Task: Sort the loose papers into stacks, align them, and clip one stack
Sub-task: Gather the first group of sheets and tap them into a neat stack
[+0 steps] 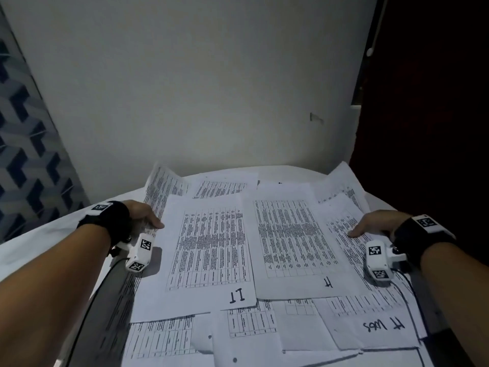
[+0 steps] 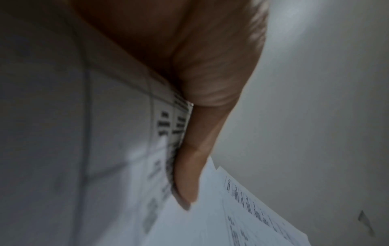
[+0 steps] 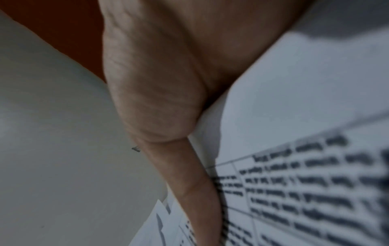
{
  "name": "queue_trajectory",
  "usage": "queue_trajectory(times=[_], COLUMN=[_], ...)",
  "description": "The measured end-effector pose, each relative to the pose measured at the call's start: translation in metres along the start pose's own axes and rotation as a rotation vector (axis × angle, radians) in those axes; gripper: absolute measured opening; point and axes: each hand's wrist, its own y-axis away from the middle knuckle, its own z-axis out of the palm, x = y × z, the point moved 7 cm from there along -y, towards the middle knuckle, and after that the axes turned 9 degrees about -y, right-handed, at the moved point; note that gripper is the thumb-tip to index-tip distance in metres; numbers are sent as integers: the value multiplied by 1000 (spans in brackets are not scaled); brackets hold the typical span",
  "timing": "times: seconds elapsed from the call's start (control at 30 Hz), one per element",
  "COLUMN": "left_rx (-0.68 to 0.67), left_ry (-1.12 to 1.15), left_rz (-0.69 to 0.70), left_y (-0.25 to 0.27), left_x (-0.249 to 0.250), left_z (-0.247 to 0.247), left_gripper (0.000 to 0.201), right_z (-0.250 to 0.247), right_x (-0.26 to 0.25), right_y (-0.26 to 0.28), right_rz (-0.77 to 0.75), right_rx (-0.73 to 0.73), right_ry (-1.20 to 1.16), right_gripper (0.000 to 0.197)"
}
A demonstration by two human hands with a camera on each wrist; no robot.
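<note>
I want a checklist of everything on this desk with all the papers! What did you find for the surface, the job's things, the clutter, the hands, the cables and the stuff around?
Surface: white table, mostly covered by paper.
Job's things: loose papers with printed tables, overlapping, unsorted; on top a sheet marked "11" and a sheet marked "H" lie side by side. No clip seen.
Clutter: nothing seen.
Hands: left hand rests on papers at the left edge, thumb on top; right hand likewise at the right edge. Their fingers are hidden.
Cables: black cable from the left wrist camera; another cable from the right.
Surroundings: plain white wall; patterned panel left; dark area right.
</note>
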Motion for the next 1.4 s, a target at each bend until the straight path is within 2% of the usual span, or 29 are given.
queue_trajectory(times=[0.07,0.1,0.13,0.2,0.27,0.37,0.47,0.53,0.6,0.67,0.73,0.8,0.87,0.97,1.2,1.4], left_rx=[-39,-44,-18,38,34,-5,73,94,85,58,150,350,480,646,841,866], left_ry=[38,39,32,62,70,126,144,138,92,65,-33,-159,-130,-139,-152,-120], left_rz=[5,25,43,84,85,57,40,53,70,83,84,127,154,169,245,248], left_y=[12,21,31,39,41,42,53,58,62,68,71,79,87,100,132,151], left_x=[-1,2,5,6,-2,-19,-26,-28,-29,-26,-22,-16,-13,-12,-3,-2], left_z=[6,9,9,5,-1,-5,-13,-16,-21,-25,-41,-65,-87,-116,-168,-180], left_gripper=[41,40,30,17,27,34,49,53,52,39,32,27,22,27,18,11], right_z=[-6,-9,-10,-9,-13,-21,-25,-26,-24,-22,-24,-27,-30,-35,-50,-50], right_x=[6,6,2,-12,-22,-31,-37,-43,-48,-53,-60,-68,-79,-98,-137,-167], right_y=[-20,-27,-29,-11,5,20,35,45,53,62,72,79,89,105,146,172], right_rz=[3,-32,-67,-133,-176,-219,-242,-273,-303,-330,-350,-365,-386,-436,-537,-557], right_rx=[23,52,92,203,289,364,401,442,454,480,529,555,586,646,716,711], right_ry=[92,160,201,236,173,113,53,72,76,90,144,200,264,325,383,460], right_gripper=[92,106,97,51,35,31,26,21,20,19,20,20,19,23,4,5])
